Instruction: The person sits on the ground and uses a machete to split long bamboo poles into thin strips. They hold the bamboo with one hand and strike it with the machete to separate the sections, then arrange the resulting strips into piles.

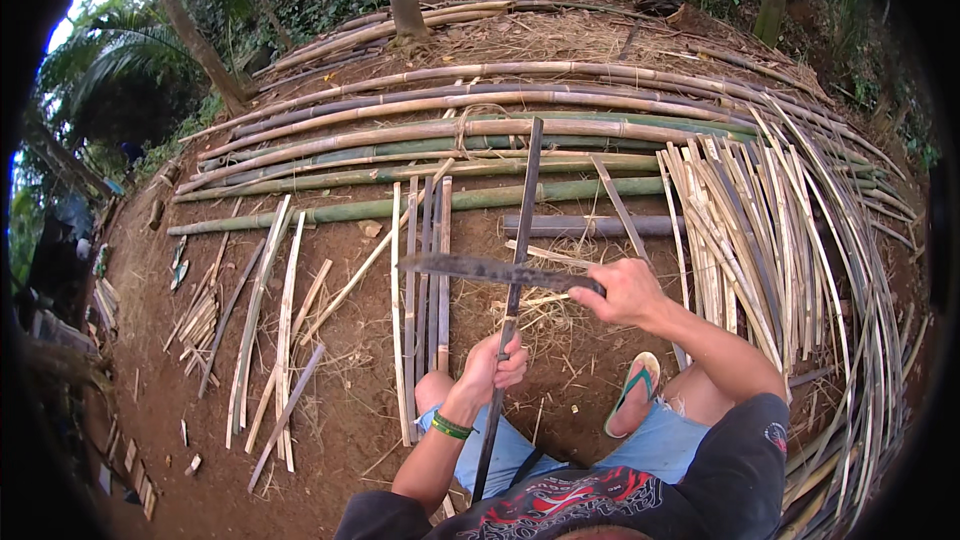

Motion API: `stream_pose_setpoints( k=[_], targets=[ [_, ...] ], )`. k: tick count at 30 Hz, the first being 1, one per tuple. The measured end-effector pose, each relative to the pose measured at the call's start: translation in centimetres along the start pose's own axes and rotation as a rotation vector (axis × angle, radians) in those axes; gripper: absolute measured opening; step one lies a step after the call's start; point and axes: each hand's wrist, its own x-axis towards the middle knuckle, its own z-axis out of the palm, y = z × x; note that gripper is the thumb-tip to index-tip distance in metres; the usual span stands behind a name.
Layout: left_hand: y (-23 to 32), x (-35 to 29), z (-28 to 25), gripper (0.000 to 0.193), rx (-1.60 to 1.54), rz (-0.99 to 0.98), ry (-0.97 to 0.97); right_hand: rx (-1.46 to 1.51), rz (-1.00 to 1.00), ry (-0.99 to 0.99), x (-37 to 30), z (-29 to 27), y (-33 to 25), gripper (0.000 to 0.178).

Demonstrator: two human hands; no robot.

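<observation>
Several long bamboo poles (590,127) are stretching across the upper half of the frame. Pale split strips (725,250) are lying in a thick pile at the right. One dark strip (526,210) is slanting steeply through the centre, reaching down toward the lower edge. A long knife (450,266) is crossing it mid-frame, its blade pointing left; whether the edge is touching I cannot tell. At lower centre the left hand (495,365) is gripping the dark strip, fingers curling closed around it. Right of centre, the right hand (622,292) is clasping the knife's handle, fingers wrapping it tightly. A green wristband (452,427) is circling the left wrist.
</observation>
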Motion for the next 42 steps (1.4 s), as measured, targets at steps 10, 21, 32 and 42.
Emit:
stream_pose_setpoints(
  k=[10, 21, 32, 42],
  targets=[
    [-0.5, 1.3, 0.9, 0.045, 0.552, 0.296, 0.34, -0.138, -0.285, -0.034, 0.3, 2.0, 0.4, 0.06],
    [0.4, -0.7, 2.1, 0.04, 0.417, 0.266, 0.281, -0.23, -0.091, 0.129, 2.8, 0.9, 5.2, 0.065],
    [-1.4, -7.4, 0.9, 0.031, 0.282, 0.045, 0.278, -0.307, 0.81, 0.382, 4.2, -7.6, 22.1, 0.083],
    [-0.8, -5.4, -3.2, 0.048, -0.251, -0.007, 0.025, 0.095, 0.474, 0.275, 5.1, -1.3, 9.9, 0.067]
  ],
)
